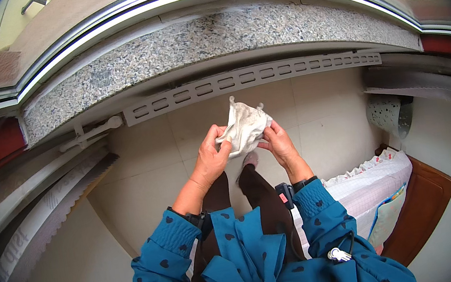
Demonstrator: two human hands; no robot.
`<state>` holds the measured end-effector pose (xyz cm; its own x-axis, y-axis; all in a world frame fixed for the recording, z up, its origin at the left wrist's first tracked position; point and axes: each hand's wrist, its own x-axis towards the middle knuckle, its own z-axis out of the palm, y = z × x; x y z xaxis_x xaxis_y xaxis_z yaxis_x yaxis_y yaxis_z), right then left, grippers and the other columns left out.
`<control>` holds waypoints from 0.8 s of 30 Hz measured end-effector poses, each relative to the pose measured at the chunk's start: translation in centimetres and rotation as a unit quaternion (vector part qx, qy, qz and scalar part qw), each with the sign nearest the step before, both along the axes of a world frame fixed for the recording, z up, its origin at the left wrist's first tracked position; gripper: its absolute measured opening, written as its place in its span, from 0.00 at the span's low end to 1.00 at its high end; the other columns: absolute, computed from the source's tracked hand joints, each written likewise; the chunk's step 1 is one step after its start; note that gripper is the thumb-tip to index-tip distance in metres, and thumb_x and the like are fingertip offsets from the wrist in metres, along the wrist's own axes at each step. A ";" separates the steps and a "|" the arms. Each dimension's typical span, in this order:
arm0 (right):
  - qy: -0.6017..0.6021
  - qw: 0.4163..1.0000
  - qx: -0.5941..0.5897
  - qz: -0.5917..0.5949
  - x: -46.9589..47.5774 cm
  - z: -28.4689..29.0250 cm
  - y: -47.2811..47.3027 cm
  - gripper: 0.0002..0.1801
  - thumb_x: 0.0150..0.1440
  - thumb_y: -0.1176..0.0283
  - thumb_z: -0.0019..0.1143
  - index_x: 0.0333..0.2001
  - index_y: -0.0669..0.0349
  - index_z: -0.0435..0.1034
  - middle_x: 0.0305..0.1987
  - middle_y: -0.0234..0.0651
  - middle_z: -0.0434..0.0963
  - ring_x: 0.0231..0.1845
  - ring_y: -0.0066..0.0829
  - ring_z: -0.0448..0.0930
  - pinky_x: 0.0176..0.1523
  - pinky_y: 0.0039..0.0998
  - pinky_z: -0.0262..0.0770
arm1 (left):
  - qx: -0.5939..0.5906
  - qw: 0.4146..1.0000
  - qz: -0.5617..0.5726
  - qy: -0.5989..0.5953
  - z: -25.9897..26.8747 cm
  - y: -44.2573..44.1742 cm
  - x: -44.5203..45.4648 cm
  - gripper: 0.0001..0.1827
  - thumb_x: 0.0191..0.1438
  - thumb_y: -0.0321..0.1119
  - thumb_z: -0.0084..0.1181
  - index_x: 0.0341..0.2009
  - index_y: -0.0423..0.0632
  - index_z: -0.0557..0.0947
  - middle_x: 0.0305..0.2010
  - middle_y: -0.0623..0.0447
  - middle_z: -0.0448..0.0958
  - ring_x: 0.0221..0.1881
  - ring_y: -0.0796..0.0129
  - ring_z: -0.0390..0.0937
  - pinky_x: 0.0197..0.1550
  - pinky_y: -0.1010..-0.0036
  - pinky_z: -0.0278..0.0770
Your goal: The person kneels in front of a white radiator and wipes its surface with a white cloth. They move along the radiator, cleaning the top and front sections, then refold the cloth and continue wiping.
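A crumpled off-white cloth [245, 124] hangs between my two hands, in front of the radiator and above the tiled floor. My left hand [211, 153] pinches its left edge, with the thumb lying on top. On the other side, my right hand [278, 141] grips the cloth's right edge between thumb and fingers. Grey stains mark the fabric, and one corner sticks up at the top. Some of the fingers are hidden behind the cloth.
A speckled granite windowsill [177, 46] runs across ahead, below sliding window frames. Under it sits a white slotted radiator [251, 77]. Curtains [45, 214] hang at the left. To the right stands a bed with a wooden end board [422, 200] and pale bedding [357, 183].
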<state>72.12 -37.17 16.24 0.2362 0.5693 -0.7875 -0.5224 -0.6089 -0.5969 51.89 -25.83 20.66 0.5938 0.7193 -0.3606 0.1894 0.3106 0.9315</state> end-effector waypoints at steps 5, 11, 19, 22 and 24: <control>-0.111 0.978 -0.003 0.174 0.3 -1.8 1.8 0.26 0.67 0.65 0.49 0.67 0.62 0.61 0.62 0.39 0.73 0.63 0.29 0.73 0.62 0.30 0.72 | -0.081 0.994 0.054 -0.044 -0.3 0.5 0.4 0.05 0.63 0.30 0.45 0.39 0.43 0.69 0.40 0.54 0.76 0.41 0.76 0.67 0.46 0.76 0.71; -0.198 0.937 0.218 0.185 0.4 -1.6 5.5 0.26 0.70 0.61 0.45 0.67 0.62 0.61 0.65 0.40 0.72 0.67 0.29 0.68 0.70 0.31 0.62 | -0.113 0.989 0.070 -0.061 -1.1 0.3 -0.1 0.06 0.67 0.34 0.45 0.38 0.45 0.68 0.32 0.60 0.67 0.36 0.80 0.62 0.39 0.79 0.66; -0.049 0.928 0.096 0.355 -1.0 -0.2 9.3 0.21 0.69 0.59 0.49 0.57 0.63 0.72 0.50 0.27 0.79 0.52 0.19 0.75 0.59 0.25 0.69 | -0.173 0.963 0.206 -0.030 -2.8 1.6 -3.0 0.04 0.66 0.33 0.45 0.39 0.48 0.69 0.33 0.60 0.70 0.35 0.81 0.65 0.38 0.80 0.69; 0.030 0.947 0.122 0.295 -3.3 0.2 10.0 0.19 0.68 0.63 0.50 0.57 0.64 0.71 0.51 0.31 0.79 0.51 0.18 0.77 0.55 0.24 0.74 | -0.226 0.952 0.201 -0.051 -3.8 1.7 -5.3 0.13 0.69 0.43 0.47 0.46 0.46 0.72 0.43 0.53 0.76 0.45 0.73 0.74 0.48 0.76 0.75; 0.098 0.962 0.139 0.214 -4.8 0.5 10.6 0.20 0.68 0.62 0.51 0.56 0.65 0.70 0.49 0.32 0.80 0.48 0.19 0.79 0.52 0.25 0.76 | -0.297 0.895 0.293 -0.159 -4.5 1.3 -6.5 0.29 0.66 0.57 0.44 0.56 0.44 0.70 0.54 0.49 0.74 0.55 0.65 0.72 0.57 0.70 0.72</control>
